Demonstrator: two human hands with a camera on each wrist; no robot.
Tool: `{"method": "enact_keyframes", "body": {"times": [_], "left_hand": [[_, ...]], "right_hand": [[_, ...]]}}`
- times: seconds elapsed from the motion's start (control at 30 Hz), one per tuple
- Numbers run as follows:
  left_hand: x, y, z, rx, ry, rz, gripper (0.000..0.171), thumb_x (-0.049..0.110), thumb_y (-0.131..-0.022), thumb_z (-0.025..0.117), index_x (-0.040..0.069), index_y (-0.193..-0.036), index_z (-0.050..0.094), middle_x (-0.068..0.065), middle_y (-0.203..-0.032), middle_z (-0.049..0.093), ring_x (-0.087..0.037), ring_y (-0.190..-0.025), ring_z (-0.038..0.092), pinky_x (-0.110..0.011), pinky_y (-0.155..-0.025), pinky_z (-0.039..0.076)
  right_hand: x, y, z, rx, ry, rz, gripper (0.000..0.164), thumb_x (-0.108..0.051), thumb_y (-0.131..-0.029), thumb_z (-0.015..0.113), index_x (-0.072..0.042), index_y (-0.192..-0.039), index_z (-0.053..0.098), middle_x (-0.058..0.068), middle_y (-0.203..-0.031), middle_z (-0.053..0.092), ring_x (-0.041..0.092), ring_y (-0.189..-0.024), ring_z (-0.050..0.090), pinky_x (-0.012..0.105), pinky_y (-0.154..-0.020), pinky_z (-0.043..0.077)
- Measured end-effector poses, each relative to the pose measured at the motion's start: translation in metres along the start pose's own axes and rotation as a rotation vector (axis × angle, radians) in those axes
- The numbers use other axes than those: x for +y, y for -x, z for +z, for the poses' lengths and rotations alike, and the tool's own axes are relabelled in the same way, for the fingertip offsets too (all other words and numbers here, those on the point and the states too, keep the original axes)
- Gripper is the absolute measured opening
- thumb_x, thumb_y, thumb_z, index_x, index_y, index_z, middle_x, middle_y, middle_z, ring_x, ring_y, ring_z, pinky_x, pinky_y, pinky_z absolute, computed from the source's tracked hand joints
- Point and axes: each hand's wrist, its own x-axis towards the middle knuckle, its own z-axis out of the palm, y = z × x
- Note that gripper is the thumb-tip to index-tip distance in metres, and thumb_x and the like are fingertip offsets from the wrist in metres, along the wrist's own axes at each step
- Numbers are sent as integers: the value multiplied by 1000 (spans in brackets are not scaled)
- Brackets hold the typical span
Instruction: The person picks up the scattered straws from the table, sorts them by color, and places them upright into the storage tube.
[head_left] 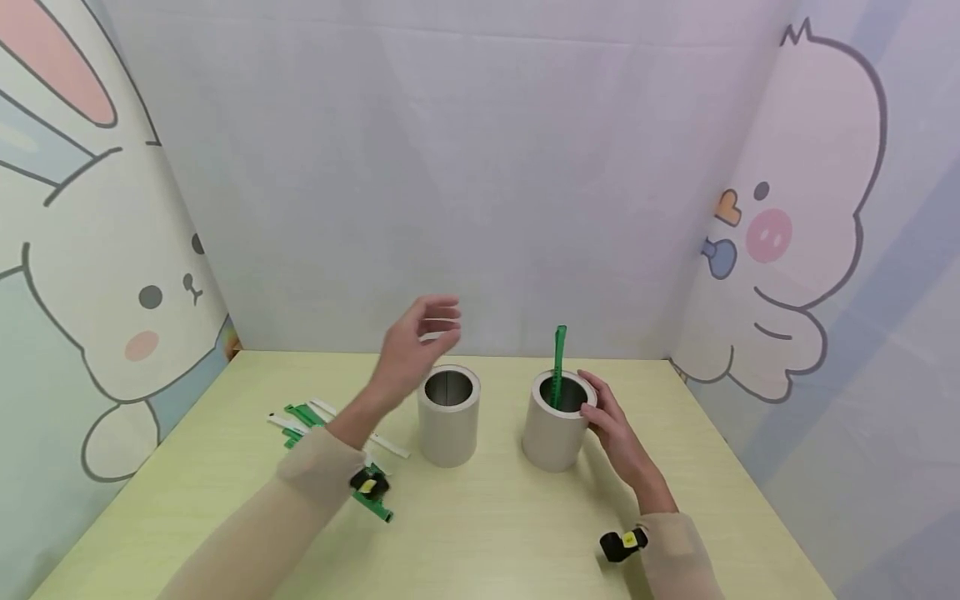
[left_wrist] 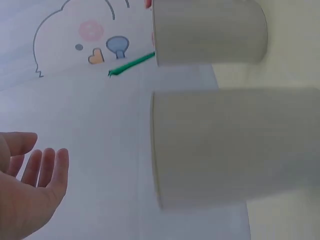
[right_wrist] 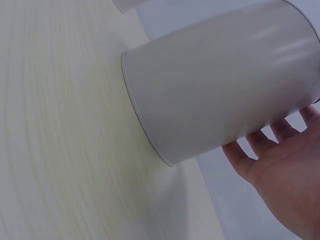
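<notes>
Two off-white cylindrical pots with dark grey insides stand upright on the table. My right hand (head_left: 615, 425) holds the right pot (head_left: 553, 437) by its right side, thumb at the rim and fingers reaching behind it. A long thin green plastic stick (head_left: 558, 358) leans upright inside that pot. My left hand (head_left: 416, 346) hovers in the air just above and behind the left pot (head_left: 448, 429), apart from it. Its fingers are loosely bent with nothing between them, as the left wrist view also shows the hand (left_wrist: 37, 192). The right wrist view shows the fingers (right_wrist: 260, 145) against the pot's wall.
Several green and white sticks (head_left: 306, 414) lie in a loose pile on the pale yellow table (head_left: 465, 542), left of the left pot. My left forearm partly covers them. A pale cloth backdrop (head_left: 487, 183) with cartoon animals stands around the back and sides.
</notes>
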Motion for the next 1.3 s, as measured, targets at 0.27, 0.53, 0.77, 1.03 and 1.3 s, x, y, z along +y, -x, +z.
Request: {"method": "enact_keyframes", "body": {"times": [0.27, 0.53, 0.77, 1.03, 1.3], "left_hand": [[-28, 31, -103, -111, -299, -17, 50, 13, -104, 71, 18, -151, 55, -7, -137, 68, -26, -124, 67, -20, -99, 55], [-68, 74, -163, -328, -450, -67, 50, 10, -102, 72, 18, -149, 57, -9, -139, 67, -33, -123, 68, -23, -94, 59], [-99, 105, -184, -574, -507, 6, 43, -2, -94, 78, 15, -133, 69, -6, -128, 71, -21, -111, 70, -40, -90, 63], [-124, 124, -178, -746, -562, 138, 39, -1, -89, 82, 16, -124, 74, 2, -122, 73, -18, -111, 70, -37, -92, 61], [-127, 123, -167, -740, -586, 255, 41, -9, -83, 84, 18, -112, 76, 5, -112, 75, -11, -100, 69, -32, -83, 61]], "right_hand": [[-1, 0, 0, -14, -14, -14, 59, -26, -115, 38, -14, -169, 18, 16, -170, 23, 14, -145, 36, 17, -108, 40], [-1, 1, -2, -10, -27, -18, 60, -25, -115, 36, -11, -169, 17, 16, -171, 22, 14, -145, 35, 19, -108, 39], [0, -2, -1, -20, -31, -22, 60, -26, -115, 37, -11, -169, 16, 17, -170, 23, 14, -144, 36, 18, -109, 39], [1, -2, -1, -18, -27, -7, 59, -27, -114, 37, -15, -169, 18, 15, -170, 23, 15, -145, 35, 19, -109, 38], [0, -2, -1, -9, -28, -9, 59, -25, -114, 38, -13, -169, 19, 15, -169, 25, 15, -144, 37, 20, -109, 39]]}}
